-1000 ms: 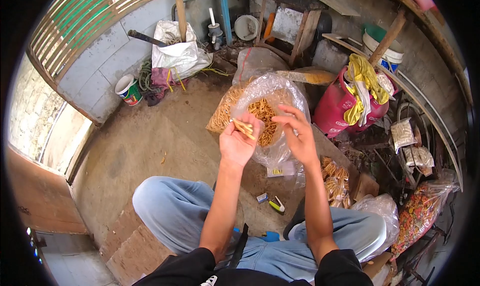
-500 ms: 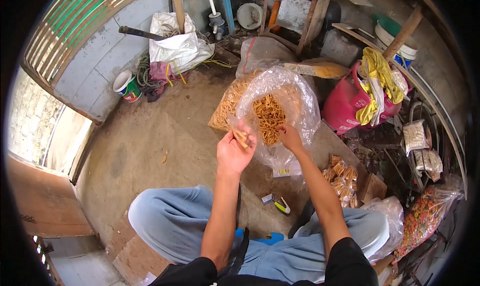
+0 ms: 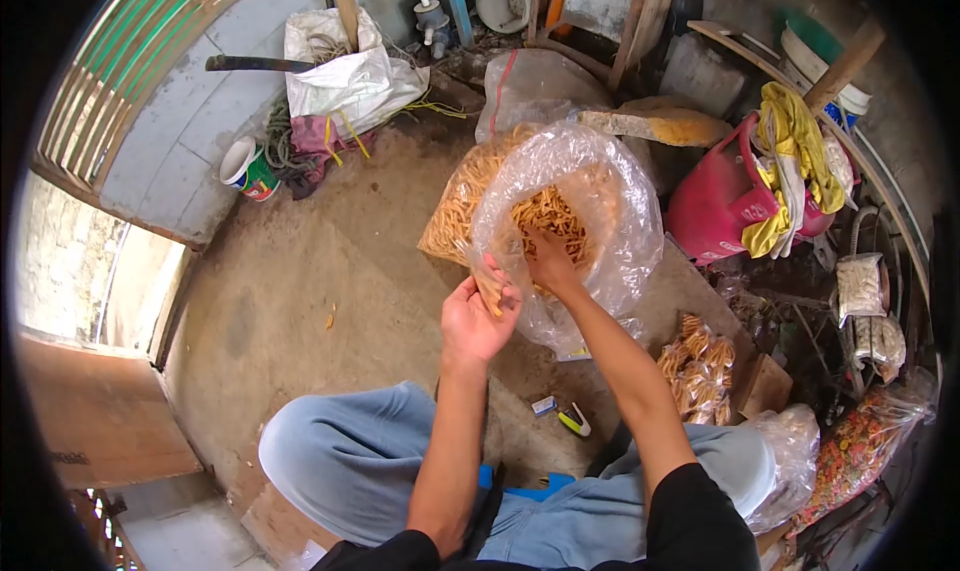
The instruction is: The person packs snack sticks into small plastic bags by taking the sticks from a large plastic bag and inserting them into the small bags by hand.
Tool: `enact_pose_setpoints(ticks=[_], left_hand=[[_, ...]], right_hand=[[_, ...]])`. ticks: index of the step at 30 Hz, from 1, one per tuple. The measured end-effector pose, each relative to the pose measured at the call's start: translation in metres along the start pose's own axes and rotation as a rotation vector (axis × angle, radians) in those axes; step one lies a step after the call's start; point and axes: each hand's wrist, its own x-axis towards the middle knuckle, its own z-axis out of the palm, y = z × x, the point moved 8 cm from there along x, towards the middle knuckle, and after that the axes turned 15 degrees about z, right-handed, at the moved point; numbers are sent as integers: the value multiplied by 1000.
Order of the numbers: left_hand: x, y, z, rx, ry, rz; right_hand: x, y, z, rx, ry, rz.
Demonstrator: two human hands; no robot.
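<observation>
A large clear plastic bag (image 3: 625, 206) of brown stick-shaped snacks (image 3: 550, 214) stands on the floor in front of me, its mouth wide. My right hand (image 3: 548, 261) reaches inside, its fingertips among the snacks and partly hidden, so their closure is unclear. Just left of the bag's rim, my left hand (image 3: 478, 316) is closed around a small clear plastic bag (image 3: 489, 289) with a few sticks in it. A green-and-white stapler (image 3: 574, 420) lies on the floor between my legs, beside a small blue-and-white box (image 3: 543, 406).
Filled snack packets (image 3: 697, 371) are piled right of my arm. Behind them stands a pink tub (image 3: 705, 196) with yellow cloths. A white sack (image 3: 350, 96) and a small bucket (image 3: 250, 169) are at the back left. A bag of colourful pieces (image 3: 860, 441) leans at the far right.
My right hand has moved from the bag's right rim down into the snacks. My left hand, still holding the small bag, sits slightly lower. The camera view has shifted a little.
</observation>
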Motion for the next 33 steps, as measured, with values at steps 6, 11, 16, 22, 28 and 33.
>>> enact_pose_setpoints(ticks=[6, 11, 16, 22, 28, 33], left_hand=[[3, -7, -1, -8, 12, -16], [2, -8, 1, 10, -3, -12], [-5, -9, 7, 13, -21, -25], [-19, -12, 18, 55, -31, -10], [-23, -10, 15, 76, 17, 50], [-38, -15, 38, 95, -56, 79]], right_hand=[[11, -9, 7, -98, -147, 69], [14, -3, 8, -3, -154, 121], [9, 20, -10, 191, -37, 180], [-10, 45, -49, 256, 67, 231], [-37, 38, -93, 596, -107, 361], [-84, -32, -181, 766, -156, 332]])
